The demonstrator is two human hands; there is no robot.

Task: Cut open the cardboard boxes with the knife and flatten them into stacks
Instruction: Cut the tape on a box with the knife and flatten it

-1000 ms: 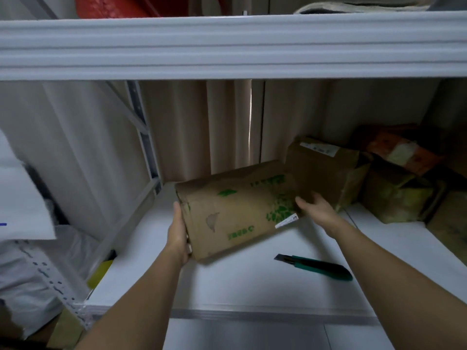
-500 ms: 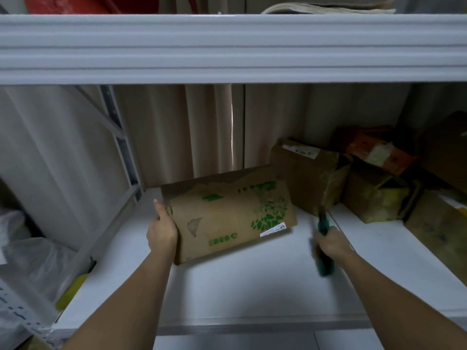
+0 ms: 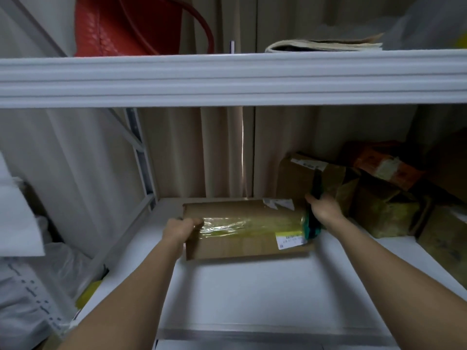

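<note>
With its taped seam turned upward, the cardboard box [image 3: 246, 228] lies flat on the white shelf [image 3: 240, 294] at the centre of the frame, a placement that, as I judge it, puts the seam where a blade can run along it. At the box's left end, the left hand [image 3: 180, 229] curls its fingers over the top edge and grips it, apparently to keep the box from sliding under the cut. At the right end, the right hand [image 3: 324, 210] is clenched around the knife [image 3: 316, 188], whose dark green handle stands up above the fist toward the upper right; the blade itself I cannot make out, and a patch of green tape or plastic at that corner of the box blurs into the hand. The box is plain brown corrugated board, long and shallow, with a wide band of glossy, wrinkled, yellowish packing tape [image 3: 249, 224] down its middle and a white shipping label [image 3: 290, 239] near the right end; a torn label remnant sits on the far edge. Behind the right hand, at the right of the frame, more boxes [image 3: 384, 198] are heaped, crumpled, taped and not yet flattened. Pale curtain folds hang at the back, and on the upper shelf [image 3: 232, 77] across the top of the frame rest a red bag [image 3: 121, 26] and a folded wad of paper [image 3: 326, 45].
</note>
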